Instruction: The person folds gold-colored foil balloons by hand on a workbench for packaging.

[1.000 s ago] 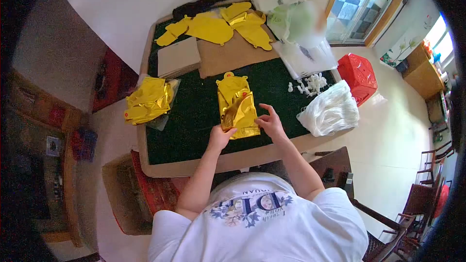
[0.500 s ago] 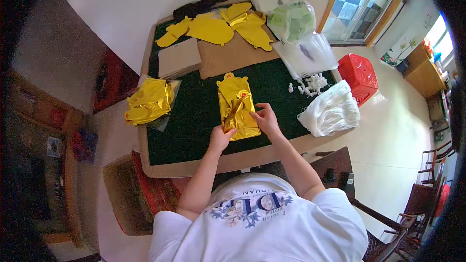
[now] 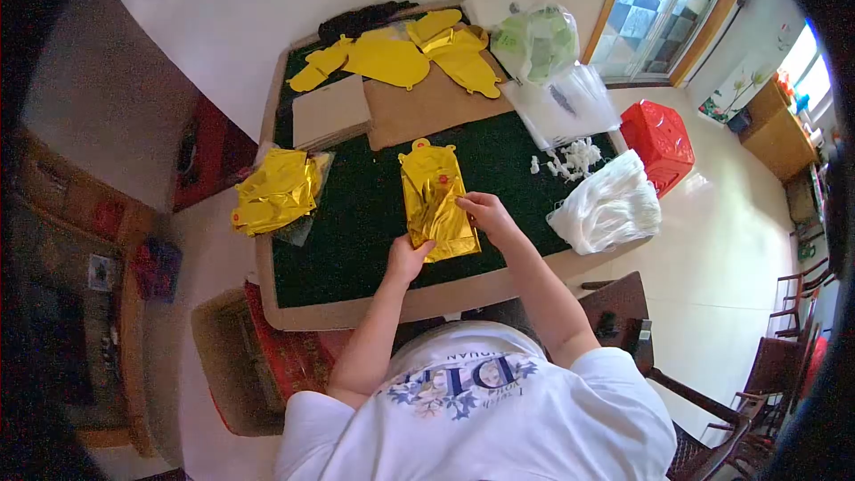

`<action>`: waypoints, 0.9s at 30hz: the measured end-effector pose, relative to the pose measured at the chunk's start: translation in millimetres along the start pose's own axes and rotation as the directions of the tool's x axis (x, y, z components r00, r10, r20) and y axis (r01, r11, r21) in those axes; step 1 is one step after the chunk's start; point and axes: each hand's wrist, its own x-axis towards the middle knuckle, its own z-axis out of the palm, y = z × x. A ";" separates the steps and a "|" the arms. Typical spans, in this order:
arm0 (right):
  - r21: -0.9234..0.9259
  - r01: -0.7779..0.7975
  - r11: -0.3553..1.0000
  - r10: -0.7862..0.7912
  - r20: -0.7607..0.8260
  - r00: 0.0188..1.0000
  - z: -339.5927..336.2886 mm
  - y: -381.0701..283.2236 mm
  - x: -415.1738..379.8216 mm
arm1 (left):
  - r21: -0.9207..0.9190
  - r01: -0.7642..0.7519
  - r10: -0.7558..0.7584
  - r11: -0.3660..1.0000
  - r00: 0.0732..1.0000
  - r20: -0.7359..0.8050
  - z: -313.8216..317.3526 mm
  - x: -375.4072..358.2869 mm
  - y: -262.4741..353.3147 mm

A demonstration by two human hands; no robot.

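Observation:
A folded gold foil piece [image 3: 435,187] with a red spot and a rounded, tabbed top lies in front of me on dark green cloth. My left hand [image 3: 409,258] is closed on its lower left edge, thumb on top. At the right side, my right hand [image 3: 486,213] pinches the foil between thumb and fingers. A crumpled pile of similar gold foil [image 3: 278,189] sits on clear plastic at the table's left edge. Flat yellow cut-out shapes [image 3: 387,61] are spread along the back.
A stack of grey-beige cards [image 3: 330,114] lies back left, beside a brown board [image 3: 419,111]. To the right are clear plastic bags [image 3: 565,107], small white bits [image 3: 579,157] and a bundle of white string [image 3: 610,205]. A red container [image 3: 657,144] stands past the table edge.
The raised fold in the middle of the gold foil now lies flatter. My right hand has shifted slightly left and its fingers have closed together on the foil; the left hand stays at the lower edge.

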 end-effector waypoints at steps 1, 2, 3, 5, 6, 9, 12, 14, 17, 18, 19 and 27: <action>0.086 -0.023 0.996 0.024 -0.004 1.000 4.2 -6.0 -4.1 | -0.020 0.010 -0.010 1.000 1.000 -0.002 1.5 1.6 -5.6; 0.086 -0.023 0.996 0.023 -0.003 1.000 3.9 -5.3 -2.8 | -0.040 0.019 -0.019 0.999 1.000 -0.004 3.0 3.2 -10.0; 0.068 -0.021 0.997 0.022 -0.008 1.000 3.9 -5.4 -1.7 | -0.040 0.019 -0.019 0.999 1.000 -0.004 4.4 4.8 -13.3; 0.051 -0.021 0.998 0.021 -0.014 1.000 3.2 -5.0 -0.7 | -0.034 -0.033 0.032 0.999 0.999 -0.014 7.2 7.2 -20.1; 0.064 -0.061 0.996 0.061 0.002 0.998 4.7 -8.9 -2.3 | -0.034 -0.033 0.033 0.999 0.999 -0.014 6.4 6.8 -18.5; 0.082 -0.074 0.994 0.073 0.022 0.997 10.2 -18.9 -8.9 | -0.007 -0.017 0.017 1.000 1.000 0.007 4.3 6.1 -15.9; 0.050 -0.008 0.999 0.008 0.001 1.000 9.3 -13.3 -3.6 | 0.022 0.011 -0.011 1.000 1.000 0.000 3.9 6.0 -13.5; 0.010 0.030 0.999 -0.030 -0.021 0.999 5.9 -3.5 5.3 | 0.055 -0.005 0.004 0.998 1.000 0.013 1.6 3.9 -5.8; -0.141 -0.009 0.990 -0.006 -0.104 0.995 3.0 5.7 13.2 | -0.001 0.009 -0.009 1.000 1.000 -0.009 2.5 4.1 -1.7; -0.248 0.028 0.968 -0.074 -0.180 0.981 5.6 4.0 12.4 | -0.002 0.009 -0.009 1.000 1.000 -0.010 2.0 4.7 -0.4; -0.355 0.054 0.933 -0.149 -0.245 0.958 8.0 2.4 11.5 | 0.032 0.025 -0.025 0.999 1.000 0.001 1.4 5.4 0.8; -0.791 0.414 0.450 -0.718 -0.045 0.695 20.1 -4.5 -23.0 | 0.087 0.105 -0.105 0.991 0.995 -0.003 -0.7 12.1 14.5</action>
